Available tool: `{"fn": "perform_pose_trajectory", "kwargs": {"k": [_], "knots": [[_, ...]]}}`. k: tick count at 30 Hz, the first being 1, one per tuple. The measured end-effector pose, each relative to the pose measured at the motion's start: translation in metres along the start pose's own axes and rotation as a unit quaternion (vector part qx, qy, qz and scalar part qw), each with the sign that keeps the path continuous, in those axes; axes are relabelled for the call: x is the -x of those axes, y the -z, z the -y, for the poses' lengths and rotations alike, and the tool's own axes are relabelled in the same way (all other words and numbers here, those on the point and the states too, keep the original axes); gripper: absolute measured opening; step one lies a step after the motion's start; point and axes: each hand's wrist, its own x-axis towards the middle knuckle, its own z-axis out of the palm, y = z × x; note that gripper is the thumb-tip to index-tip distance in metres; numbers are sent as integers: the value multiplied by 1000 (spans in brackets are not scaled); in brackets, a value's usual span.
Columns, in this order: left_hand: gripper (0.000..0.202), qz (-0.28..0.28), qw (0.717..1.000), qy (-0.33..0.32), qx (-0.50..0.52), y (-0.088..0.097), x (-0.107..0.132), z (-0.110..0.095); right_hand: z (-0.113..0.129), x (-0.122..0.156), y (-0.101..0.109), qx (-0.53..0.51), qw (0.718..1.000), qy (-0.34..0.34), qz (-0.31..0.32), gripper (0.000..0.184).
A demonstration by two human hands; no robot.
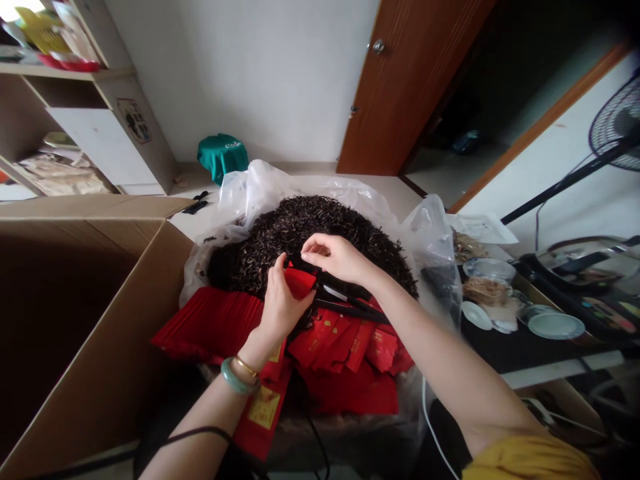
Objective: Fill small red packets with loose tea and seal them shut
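My left hand [280,303], with a green bangle on its wrist, is closed on a small red packet [300,281]. Its open end sits between the jaws of a black clamp-like tool [345,297]. My right hand [336,257] is closed over the top arm of that tool, fingers curled down on it. Both hands are just in front of a heap of dark loose tea leaves [305,230] lying in a clear plastic bag [250,193]. Below the hands are many red packets [350,347], stacked and scattered.
A large open cardboard box [100,320] stands at the left. A dark table [525,340] at the right holds bowls, dishes and a metal tray. A fan [617,127] stands far right. A shelf, a green bag and a brown door are behind.
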Motion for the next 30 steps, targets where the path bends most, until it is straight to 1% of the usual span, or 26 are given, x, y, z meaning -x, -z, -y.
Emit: {"fn": "perform_pose_trajectory", "kwargs": {"k": [1, 2, 4, 6, 7, 9, 11, 13, 14, 16, 20, 24, 30], "knots": [[92, -6, 1000, 5, 1, 0, 0, 0, 0, 5, -1, 10, 1000, 19, -14, 11], [92, -10, 1000, 8, 3, 0, 1, 0, 0, 11, -2, 32, 999, 36, -12, 12], [92, -9, 1000, 7, 14, 0, 2, -1, -1, 20, -7, 97, 994, 52, 22, 11], [92, 7, 999, 10, 34, 1, 3, -3, -2, 25, -12, 139, 988, 54, 37, 9], [92, 25, 998, 16, 47, 3, 2, -4, -4, 25, -13, 139, 989, 54, 25, 9], [87, 78, 993, 46, 77, 7, -2, -5, -8, 25, -14, 99, 993, 54, -22, 13], [72, 132, 981, 90, 109, 12, -7, -5, -11, 23, -11, 40, 997, 50, -52, 16], [50, 165, 968, 132, 133, 17, -11, -5, -12, 21, -7, -4, 998, 41, -47, 18], [42, 173, 965, 144, 137, 18, -13, -5, -12, 21, -6, -14, 999, 36, -37, 18], [32, 178, 966, 144, 118, 20, -13, -6, -10, 19, -5, -14, 999, 24, -27, 17], [27, 179, 976, 114, 42, 21, -12, -9, -4, 13, -9, 18, 999, -7, -36, 30], [26, 171, 978, 111, 32, 21, -11, -10, 0, 6, -10, 41, 999, -7, 12, 28], [27, 153, 981, 111, 39, 22, -13, -12, 1, 1, -7, 40, 998, -6, 42, 28]]}}
